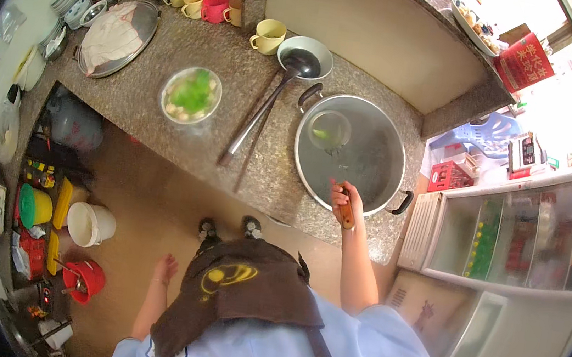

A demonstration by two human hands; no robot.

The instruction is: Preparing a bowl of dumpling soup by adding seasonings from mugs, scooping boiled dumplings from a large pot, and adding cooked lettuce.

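My right hand (pixel 346 202) is closed round the wooden handle of a strainer (pixel 330 129), whose round basket lies in the liquid of a large metal pot (pixel 403 150) with a piece of something green in it. My left hand (pixel 166 269) hangs beside my apron, away from the counter, with nothing seen in it. Left of the pot, a bowl (pixel 165 105) holds chopped greens over pale pieces. A metal ladle (pixel 258 121) rests with its dark head in a pale bowl (pixel 327 50) behind the pot; its handle reaches across the counter.
A round tray with a pale cloth (pixel 113 37) lies at the counter's left. Mugs (pixel 268 37) stand along the back partition. A glass-door refrigerator (pixel 519 239) is at the right. Buckets (pixel 91 224) stand on the floor at left. The pot's black side handle (pixel 402 202) juts out.
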